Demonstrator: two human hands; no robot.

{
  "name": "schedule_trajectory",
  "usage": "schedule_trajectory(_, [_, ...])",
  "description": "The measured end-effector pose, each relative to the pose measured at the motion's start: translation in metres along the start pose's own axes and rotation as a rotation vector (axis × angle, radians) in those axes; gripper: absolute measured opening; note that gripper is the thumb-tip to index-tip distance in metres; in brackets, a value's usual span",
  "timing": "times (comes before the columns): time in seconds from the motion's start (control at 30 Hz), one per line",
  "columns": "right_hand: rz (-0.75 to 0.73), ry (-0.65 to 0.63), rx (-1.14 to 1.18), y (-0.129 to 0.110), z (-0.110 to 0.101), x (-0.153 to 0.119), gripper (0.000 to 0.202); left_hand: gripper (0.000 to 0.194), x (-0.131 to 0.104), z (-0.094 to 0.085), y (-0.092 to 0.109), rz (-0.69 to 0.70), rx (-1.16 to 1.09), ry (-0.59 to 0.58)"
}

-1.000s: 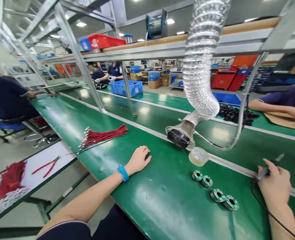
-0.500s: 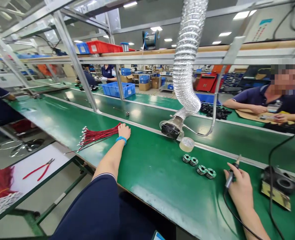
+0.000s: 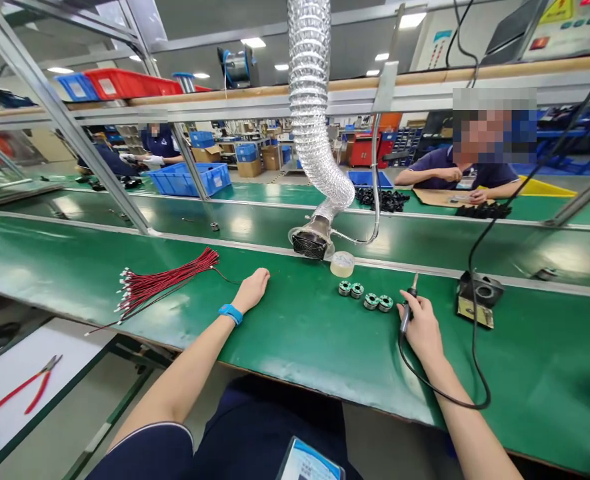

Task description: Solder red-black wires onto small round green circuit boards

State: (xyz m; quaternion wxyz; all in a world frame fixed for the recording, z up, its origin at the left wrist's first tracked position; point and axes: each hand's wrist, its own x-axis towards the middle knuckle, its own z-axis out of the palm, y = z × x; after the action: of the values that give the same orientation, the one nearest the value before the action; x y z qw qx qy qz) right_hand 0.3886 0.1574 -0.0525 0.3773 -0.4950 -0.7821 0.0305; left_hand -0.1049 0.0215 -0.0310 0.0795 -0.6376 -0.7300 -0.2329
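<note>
My left hand point(image 3: 254, 289), with a blue wristband, is closed just right of the bundle of red wires point(image 3: 172, 277). One thin dark wire runs from the bundle to this hand, its end hidden by the fingers. In my right hand point(image 3: 423, 323) is a soldering iron point(image 3: 406, 319), held like a pen with its tip up and a black cord hanging below. Several small round coils with green tops point(image 3: 371, 301) sit in two pairs on the green table, left of the iron. A roll of clear tape point(image 3: 343, 264) stands behind them.
A foil duct with a fan point(image 3: 311, 241) hangs behind the tape. The iron's stand point(image 3: 479, 293) is at the right. Red-handled pliers point(image 3: 37, 387) lie on a white board at lower left. A person point(image 3: 467, 167) sits across the table, near black parts and a yellow tray.
The view has turned right. My left hand has come away rightward from the wire bundle, with one wire trailing to it. My right hand still holds the soldering iron.
</note>
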Motion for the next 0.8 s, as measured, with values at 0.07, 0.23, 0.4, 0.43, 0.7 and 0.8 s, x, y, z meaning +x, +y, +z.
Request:
schedule_trajectory(0.07, [0.02, -0.003, -0.016, -0.001, -0.001, -0.001, 0.05, 0.025, 0.001, -0.002, 0.004, -0.012, -0.01, -0.02])
schedule_trajectory(0.23, [0.043, 0.042, -0.087, -0.003, -0.002, 0.0, 0.055, 0.022, 0.004, -0.009, 0.004, -0.048, -0.012, -0.068])
schedule_trajectory(0.4, [0.037, 0.106, -0.075, -0.005, -0.003, 0.001, 0.053, 0.021, 0.002, -0.011, 0.008, -0.071, 0.002, -0.096])
schedule_trajectory(0.43, [0.038, 0.111, -0.055, -0.006, -0.004, 0.001, 0.052, 0.021, 0.002, -0.011, 0.009, -0.073, 0.003, -0.096])
schedule_trajectory(0.7, [0.036, 0.092, -0.019, -0.007, -0.006, 0.001, 0.046, 0.025, 0.006, -0.01, 0.008, -0.061, -0.049, -0.027])
schedule_trajectory(0.8, [0.034, 0.094, -0.024, -0.007, -0.007, 0.001, 0.045, 0.023, 0.007, -0.009, 0.008, -0.054, -0.089, -0.002])
